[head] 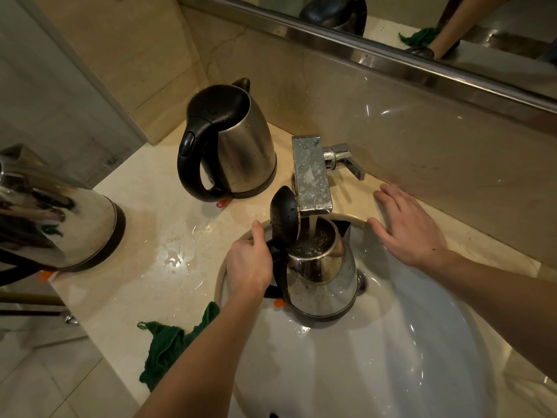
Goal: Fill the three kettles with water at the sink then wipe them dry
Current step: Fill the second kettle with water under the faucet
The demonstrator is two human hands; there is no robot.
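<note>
Catching water directly beneath the faucet (312, 173), an open-lidded kettle (322, 282) is gripped by its black handle in the left hand (248, 263), inside the sink (391, 342). The right hand (410, 230) is laid flat, fingers spread, on the counter (156, 212) just right of the faucet. A second kettle (241, 146) and a third kettle (54, 218) are set left of the faucet.

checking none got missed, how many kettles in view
3: sink kettle under the tap, gripped by the left hand; back kettle on the counter behind it; left kettle at the counter's edge, partly cropped. None looks hidden.
</note>
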